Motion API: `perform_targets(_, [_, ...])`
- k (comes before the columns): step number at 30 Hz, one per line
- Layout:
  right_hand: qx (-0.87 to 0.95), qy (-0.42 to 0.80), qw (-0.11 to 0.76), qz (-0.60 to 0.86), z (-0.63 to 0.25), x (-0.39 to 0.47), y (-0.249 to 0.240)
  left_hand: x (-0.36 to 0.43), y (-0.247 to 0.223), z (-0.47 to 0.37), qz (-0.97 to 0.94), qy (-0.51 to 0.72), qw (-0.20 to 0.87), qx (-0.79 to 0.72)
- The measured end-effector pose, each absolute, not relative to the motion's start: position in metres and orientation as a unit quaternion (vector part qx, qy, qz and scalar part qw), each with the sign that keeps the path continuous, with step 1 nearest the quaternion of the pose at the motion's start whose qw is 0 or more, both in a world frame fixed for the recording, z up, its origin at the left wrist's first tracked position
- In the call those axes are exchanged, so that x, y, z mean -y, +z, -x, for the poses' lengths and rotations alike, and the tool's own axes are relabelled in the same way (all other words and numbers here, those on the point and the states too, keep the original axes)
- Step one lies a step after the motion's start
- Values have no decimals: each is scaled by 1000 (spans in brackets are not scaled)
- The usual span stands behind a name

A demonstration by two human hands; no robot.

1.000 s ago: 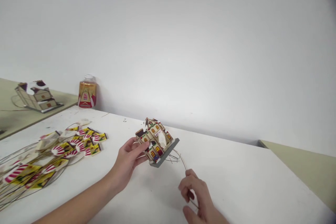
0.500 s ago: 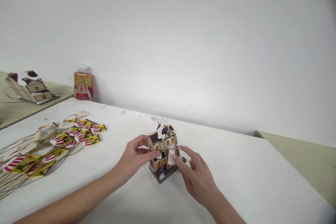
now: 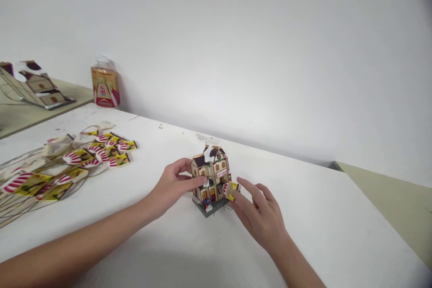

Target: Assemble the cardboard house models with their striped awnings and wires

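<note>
A small model house (image 3: 209,173) with snowy dark roofs and a shop sign stands on its grey base on the white table. My left hand (image 3: 175,186) grips its left side, the thumb across the front. At the right front corner, my right hand (image 3: 259,211) holds a small yellow piece with a red-and-white striped awning (image 3: 231,190) between thumb and fingers, close to the house's lower wall. Thin wires show beside the base, near my right fingers.
Several striped yellow pieces on wires (image 3: 79,156) lie at the left of the table (image 3: 162,238). Behind them stands a red and gold bottle (image 3: 105,84). Another model house (image 3: 43,89) sits on the beige surface at the far left.
The piece in my right hand has turned from its pale side to its striped yellow side and moved slightly right of the house front. The whole view has shifted, so things appear higher.
</note>
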State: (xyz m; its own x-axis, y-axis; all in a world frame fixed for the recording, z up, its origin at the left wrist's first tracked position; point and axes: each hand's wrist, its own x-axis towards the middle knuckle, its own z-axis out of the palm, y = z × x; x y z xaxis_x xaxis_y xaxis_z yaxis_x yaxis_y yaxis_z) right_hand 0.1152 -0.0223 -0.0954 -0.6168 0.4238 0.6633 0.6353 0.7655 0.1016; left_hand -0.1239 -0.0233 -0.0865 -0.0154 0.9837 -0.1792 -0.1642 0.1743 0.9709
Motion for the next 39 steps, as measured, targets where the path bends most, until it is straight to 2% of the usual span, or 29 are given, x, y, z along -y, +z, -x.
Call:
perform_targets(6, [891, -140, 317, 292, -120, 17, -97, 24, -87, 124, -399, 501, 566, -519])
perform_targets(14, [857, -110, 379, 333, -115, 18, -105, 26, -89, 121, -401, 507, 548, -531])
perform_targets(26, [874, 0, 374, 310, -118, 23, -105, 28, -81, 121, -392, 500, 556, -535])
perform_targets(39, [872, -99, 423, 226, -125, 18, -112, 31, -79, 124, -507, 456, 492, -541])
